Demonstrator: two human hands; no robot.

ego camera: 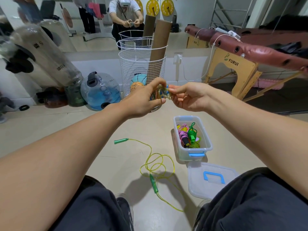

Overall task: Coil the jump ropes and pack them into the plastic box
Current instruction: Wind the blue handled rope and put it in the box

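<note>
My left hand (143,99) and my right hand (188,97) are raised in front of me and together hold a small coiled jump rope (162,94), yellowish with blue handles. The left hand's fingers curl round the bundle; the right hand pinches its right side. Below on the floor stands the open plastic box (208,144) with blue latches, holding several coiled ropes (188,135) in pink, green and yellow. A loose yellow-green rope (155,164) with green handles lies uncoiled on the floor between my knees.
The box's clear lid (211,179) with a blue handle lies by my right knee. A white wire basket (141,70) with cardboard tubes stands ahead, a blue water weight (100,90) to its left, a folding massage table (241,64) at right. A mirror covers the far wall.
</note>
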